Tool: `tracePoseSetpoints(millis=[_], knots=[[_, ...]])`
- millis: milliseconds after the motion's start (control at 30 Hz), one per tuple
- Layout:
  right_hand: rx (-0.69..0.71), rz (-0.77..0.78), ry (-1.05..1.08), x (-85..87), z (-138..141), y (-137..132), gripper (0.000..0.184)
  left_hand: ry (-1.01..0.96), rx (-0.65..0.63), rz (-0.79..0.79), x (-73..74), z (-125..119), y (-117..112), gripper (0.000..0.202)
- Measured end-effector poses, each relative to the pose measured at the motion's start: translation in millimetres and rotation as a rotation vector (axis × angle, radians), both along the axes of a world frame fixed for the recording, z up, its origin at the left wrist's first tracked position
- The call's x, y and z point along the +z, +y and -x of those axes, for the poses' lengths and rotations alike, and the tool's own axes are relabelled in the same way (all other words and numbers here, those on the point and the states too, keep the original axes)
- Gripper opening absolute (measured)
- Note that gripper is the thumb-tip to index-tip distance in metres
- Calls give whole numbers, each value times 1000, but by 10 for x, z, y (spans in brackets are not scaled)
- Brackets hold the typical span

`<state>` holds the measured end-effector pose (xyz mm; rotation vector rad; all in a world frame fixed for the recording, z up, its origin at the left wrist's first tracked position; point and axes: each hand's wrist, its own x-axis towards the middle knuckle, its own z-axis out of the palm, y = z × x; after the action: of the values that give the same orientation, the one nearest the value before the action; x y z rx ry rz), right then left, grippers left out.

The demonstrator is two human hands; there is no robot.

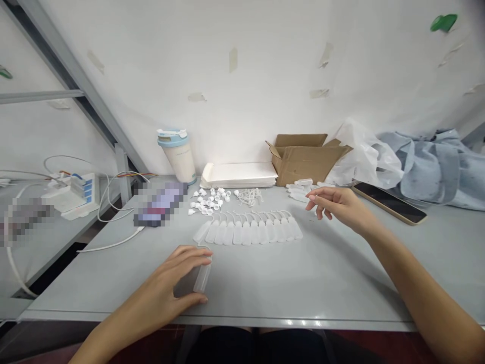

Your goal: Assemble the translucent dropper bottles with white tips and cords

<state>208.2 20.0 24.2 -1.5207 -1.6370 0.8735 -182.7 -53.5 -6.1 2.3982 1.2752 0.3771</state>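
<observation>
Vial, oblong transluc. plastic, by L hand, on glossy tabletop.

- Left hand: the fingers extend inward, slightly bent, and the thumb stands apart from them.
- Right hand: it reaches farther forward, loosely curled.
- Forearms: both are bare and converge from either side.

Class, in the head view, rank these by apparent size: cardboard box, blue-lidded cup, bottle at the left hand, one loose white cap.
Largest to smallest:
1. Cardboard box
2. Blue-lidded cup
3. Bottle at the left hand
4. Loose white cap
</observation>
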Motion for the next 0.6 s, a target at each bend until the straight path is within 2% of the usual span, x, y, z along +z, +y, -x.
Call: tracePoseSetpoints(millis=[67,133,233,433,600], knots=[[-19,-11,-14,-1,-29,14,30,-31,107,-26,10,20,30,42],[-22,-10,-21,-9,-45,23,29,-57,295,-34,11,34,90,43],[-11,0,-35,-21,-45,24,28,-75,508,31,-3,17,196,46],[-10,-14,-59,-2,-26,-8,29,-84,502,67,-50,-65,263,45],[-20,-19,-58,0,-38,-8,26,-29,478,-56,-50,-47,150,45]])
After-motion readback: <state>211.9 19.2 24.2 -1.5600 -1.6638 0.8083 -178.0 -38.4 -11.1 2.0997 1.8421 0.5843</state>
